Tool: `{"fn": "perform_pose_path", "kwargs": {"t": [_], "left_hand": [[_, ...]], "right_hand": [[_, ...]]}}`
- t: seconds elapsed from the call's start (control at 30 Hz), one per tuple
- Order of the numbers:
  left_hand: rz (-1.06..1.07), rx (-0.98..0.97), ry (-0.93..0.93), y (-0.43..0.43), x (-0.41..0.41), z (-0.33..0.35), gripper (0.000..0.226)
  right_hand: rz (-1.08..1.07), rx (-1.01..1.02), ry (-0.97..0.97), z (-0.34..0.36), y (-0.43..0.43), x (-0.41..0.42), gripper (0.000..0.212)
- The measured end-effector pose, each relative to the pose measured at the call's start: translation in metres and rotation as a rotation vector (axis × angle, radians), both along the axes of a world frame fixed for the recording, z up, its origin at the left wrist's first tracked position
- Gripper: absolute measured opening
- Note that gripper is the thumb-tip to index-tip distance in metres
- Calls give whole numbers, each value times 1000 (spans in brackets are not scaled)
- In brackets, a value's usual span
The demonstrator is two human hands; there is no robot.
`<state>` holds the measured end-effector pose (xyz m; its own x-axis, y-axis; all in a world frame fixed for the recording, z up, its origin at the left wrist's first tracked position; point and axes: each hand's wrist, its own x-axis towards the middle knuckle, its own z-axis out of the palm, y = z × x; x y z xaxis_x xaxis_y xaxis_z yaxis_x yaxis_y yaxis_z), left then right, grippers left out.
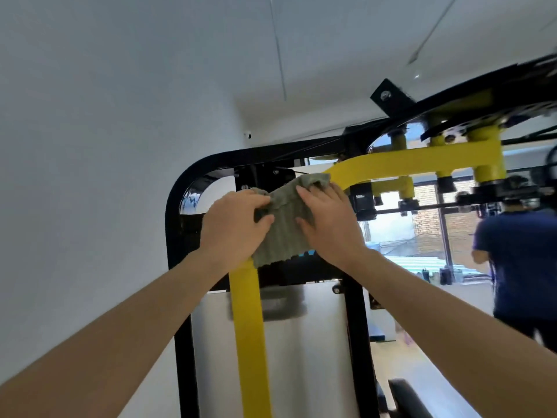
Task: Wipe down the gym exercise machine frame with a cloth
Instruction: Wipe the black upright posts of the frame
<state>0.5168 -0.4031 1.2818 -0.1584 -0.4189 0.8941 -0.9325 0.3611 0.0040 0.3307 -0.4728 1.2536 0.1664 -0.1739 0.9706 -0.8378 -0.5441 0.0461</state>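
Your left grip (235, 224) pinches the left edge of the grey-green ribbed cloth (284, 236). Your right grip (328, 224), spread flat, presses this cloth on the bend of the yellow metal frame bar (248, 327).

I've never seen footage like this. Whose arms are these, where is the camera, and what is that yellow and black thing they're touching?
There is no robot here. A person wears a single camera on the head, so you are looking along their own two arms. The left hand grips a grey-green cloth, and the right hand presses it against the yellow bar of a gym machine, just where the bar bends. A black frame curves round behind it. Another person, in a dark blue shirt, stands at the right.
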Motion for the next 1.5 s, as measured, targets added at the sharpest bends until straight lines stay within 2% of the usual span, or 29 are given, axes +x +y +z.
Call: {"fn": "perform_pose_path", "kwargs": {"t": [0.13,0.4,0.5,0.67,0.8,0.9,1.0,1.13,1.27,1.37,1.5], "left_hand": [[38,59,-46,-19,-25,8,50],[28,-45,-101,-44,-91,32,55],[-4,-90,-92,-56,-118,46,49],[-40,-237,-89,-68,-160,57,27],[-78,-332,-128,-76,-186,47,15],[-83,-337,-140,-78,-198,29,13],[-61,-264,-137,-85,-200,-10,14],[-20,-66,-147,-98,-194,-86,12],[16,111,-48,-113,-192,-150,11],[-3,188,32,-130,-190,-178,9],[0,179,77,-158,-184,-185,11]], "right_hand": [[-81,-33,19,21,-4,-24,60],[-162,-163,-35,45,-26,-97,47],[-183,-238,-30,55,-35,-132,37],[-213,-379,-55,61,-51,-174,23],[-134,-441,-110,46,-60,-192,13],[-32,-402,-157,18,-60,-201,12],[80,-320,-190,-33,-63,-207,11],[204,-29,-274,-115,-70,-204,17],[264,212,-271,-176,-89,-197,20],[242,334,-291,-201,-110,-190,19],[213,447,-366,-196,-139,-178,21]]}}
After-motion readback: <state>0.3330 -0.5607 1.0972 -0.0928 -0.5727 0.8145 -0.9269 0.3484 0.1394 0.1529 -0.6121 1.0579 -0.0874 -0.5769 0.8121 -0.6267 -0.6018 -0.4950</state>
